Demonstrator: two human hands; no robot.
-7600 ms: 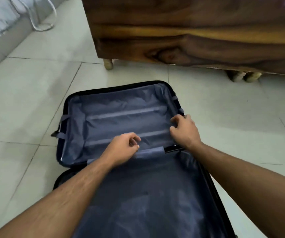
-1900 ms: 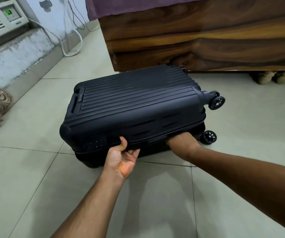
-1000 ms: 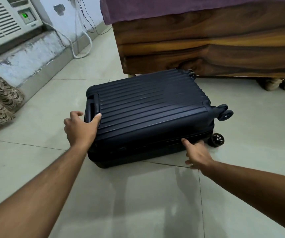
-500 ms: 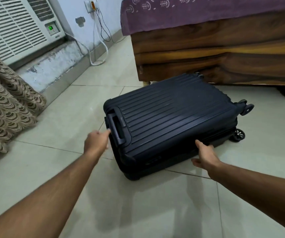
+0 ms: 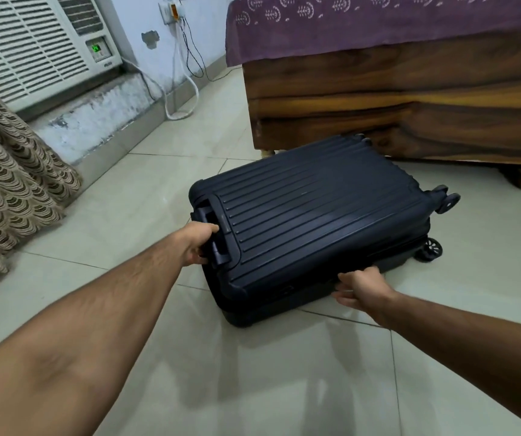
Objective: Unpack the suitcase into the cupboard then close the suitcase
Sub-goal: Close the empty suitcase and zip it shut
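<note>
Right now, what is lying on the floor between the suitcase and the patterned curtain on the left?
Nothing: in the head view only bare floor tiles separate the suitcase from the patterned curtain.

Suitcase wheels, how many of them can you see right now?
2. One wheel sticks up at the suitcase's upper far-right corner; the other wheel sits below it, down by the floor. Any wheels on the side toward the bed are hidden behind the case.
</note>
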